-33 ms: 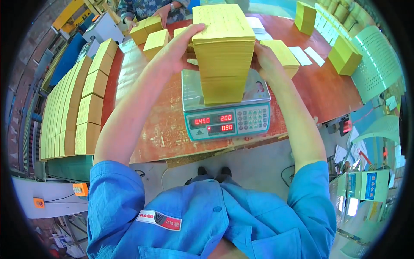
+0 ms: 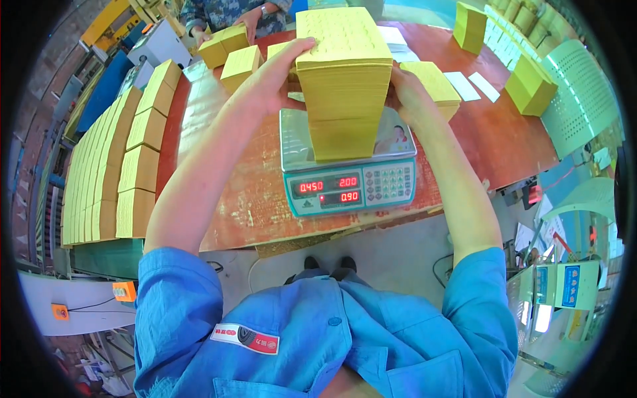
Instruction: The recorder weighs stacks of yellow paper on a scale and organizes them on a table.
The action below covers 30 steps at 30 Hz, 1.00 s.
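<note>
A tall stack of yellow paper (image 2: 346,106) stands upright on the metal pan of a teal digital scale (image 2: 352,186) with a lit red display. Against the stack's left side is my left hand (image 2: 282,79), its thumb at the top edge and its other fingers partly behind the paper. My right hand (image 2: 406,93) clasps the opposite side, most of its fingers hidden by the stack. Just beyond the right hand lies a lower stack of yellow paper (image 2: 431,86).
Rows of yellow paper stacks (image 2: 109,166) line the left. Across the red table (image 2: 245,205), another person's hands (image 2: 249,23) hold a yellow paper block (image 2: 224,45). White slips (image 2: 462,86) and upright yellow blocks (image 2: 531,86) are at right, beside a perforated metal panel (image 2: 584,93).
</note>
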Each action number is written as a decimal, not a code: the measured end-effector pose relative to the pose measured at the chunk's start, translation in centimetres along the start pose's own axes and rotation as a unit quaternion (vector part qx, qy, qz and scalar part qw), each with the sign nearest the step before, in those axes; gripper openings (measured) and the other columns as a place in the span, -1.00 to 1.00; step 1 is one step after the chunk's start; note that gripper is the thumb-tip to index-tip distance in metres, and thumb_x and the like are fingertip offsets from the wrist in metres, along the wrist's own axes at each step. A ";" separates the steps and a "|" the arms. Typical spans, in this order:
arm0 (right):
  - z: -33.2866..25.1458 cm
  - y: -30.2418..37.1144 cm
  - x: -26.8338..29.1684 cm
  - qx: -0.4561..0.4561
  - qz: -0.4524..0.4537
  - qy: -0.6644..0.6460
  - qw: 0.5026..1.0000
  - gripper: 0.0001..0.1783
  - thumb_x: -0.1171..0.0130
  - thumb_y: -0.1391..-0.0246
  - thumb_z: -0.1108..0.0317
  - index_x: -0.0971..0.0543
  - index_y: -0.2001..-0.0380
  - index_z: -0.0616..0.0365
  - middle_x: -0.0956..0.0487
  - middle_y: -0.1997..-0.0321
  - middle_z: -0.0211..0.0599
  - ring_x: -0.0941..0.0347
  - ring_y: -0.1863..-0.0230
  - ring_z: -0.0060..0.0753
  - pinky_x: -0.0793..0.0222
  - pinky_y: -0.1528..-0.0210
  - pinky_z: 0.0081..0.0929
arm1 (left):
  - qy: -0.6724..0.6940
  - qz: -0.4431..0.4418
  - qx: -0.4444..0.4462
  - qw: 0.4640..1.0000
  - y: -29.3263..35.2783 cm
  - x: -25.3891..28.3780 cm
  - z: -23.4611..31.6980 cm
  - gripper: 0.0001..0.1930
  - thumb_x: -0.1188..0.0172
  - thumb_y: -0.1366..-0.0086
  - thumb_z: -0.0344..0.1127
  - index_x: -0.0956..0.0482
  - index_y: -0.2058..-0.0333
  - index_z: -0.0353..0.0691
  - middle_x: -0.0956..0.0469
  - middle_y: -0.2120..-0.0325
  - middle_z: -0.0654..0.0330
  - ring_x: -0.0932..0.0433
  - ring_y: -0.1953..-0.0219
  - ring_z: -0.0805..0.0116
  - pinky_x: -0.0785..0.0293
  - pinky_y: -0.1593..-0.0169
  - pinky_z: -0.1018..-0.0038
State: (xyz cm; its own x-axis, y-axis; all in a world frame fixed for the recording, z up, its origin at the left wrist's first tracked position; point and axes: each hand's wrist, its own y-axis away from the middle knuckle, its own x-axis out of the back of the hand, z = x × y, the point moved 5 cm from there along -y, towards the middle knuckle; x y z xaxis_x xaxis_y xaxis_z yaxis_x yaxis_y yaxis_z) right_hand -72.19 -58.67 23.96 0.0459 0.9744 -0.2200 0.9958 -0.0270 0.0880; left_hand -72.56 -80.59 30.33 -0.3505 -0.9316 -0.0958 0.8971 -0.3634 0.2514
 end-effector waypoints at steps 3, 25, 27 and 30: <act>0.0 0.0 -0.3 -0.005 -0.008 0.025 1.000 -0.63 -0.09 -0.22 0.04 -0.65 0.27 0.13 -0.60 0.43 -0.45 -0.45 0.51 -0.66 -0.34 0.39 -0.65 | -0.002 0.011 0.005 1.000 0.2 0.4 -0.4 -0.23 -0.24 -0.09 0.24 -0.31 -0.23 0.05 -0.41 -0.09 0.21 -0.41 -0.11 0.23 -0.39 -0.03 -0.06; 7.2 -2.0 0.5 0.067 0.048 -0.114 0.990 -0.26 0.08 -0.27 -0.21 -0.33 -0.27 0.16 -0.43 -0.21 -0.26 -0.32 -0.16 -0.41 -0.29 -0.12 -0.47 | 0.209 0.072 -0.138 0.965 -4.7 -1.6 -10.1 -0.20 0.24 -0.35 0.41 -0.24 -0.30 -0.12 -0.31 -0.25 0.09 -0.34 -0.22 0.21 -0.27 -0.24 0.22; 6.1 -0.9 -0.1 0.126 0.021 -0.028 0.991 -0.26 0.08 -0.27 -0.23 -0.36 -0.24 0.16 -0.48 -0.13 -0.30 -0.35 -0.14 -0.44 -0.30 -0.12 -0.43 | 0.263 0.059 -0.135 0.953 -3.1 -2.8 -9.7 -0.19 0.24 -0.35 0.41 -0.23 -0.30 -0.15 -0.32 -0.24 0.07 -0.34 -0.22 0.20 -0.27 -0.26 0.21; 5.6 -2.8 0.2 0.032 -0.044 -0.094 0.994 -0.28 0.08 -0.27 -0.22 -0.38 -0.21 0.17 -0.48 -0.10 -0.25 -0.39 -0.09 -0.43 -0.31 -0.09 -0.42 | 0.284 0.057 -0.114 0.950 -3.6 -3.0 -9.4 -0.21 0.19 -0.37 0.36 -0.18 -0.33 -0.16 -0.28 -0.26 0.06 -0.31 -0.24 0.21 -0.29 -0.26 0.23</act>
State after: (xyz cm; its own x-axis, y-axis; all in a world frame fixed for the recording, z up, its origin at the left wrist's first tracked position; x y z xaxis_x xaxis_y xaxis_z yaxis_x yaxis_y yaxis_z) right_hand -74.50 -59.64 18.20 -0.0328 0.9149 -0.4023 0.9994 0.0360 0.0003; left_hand -72.23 -76.48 20.62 -0.1043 -0.7926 -0.6007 0.9781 -0.1912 0.0825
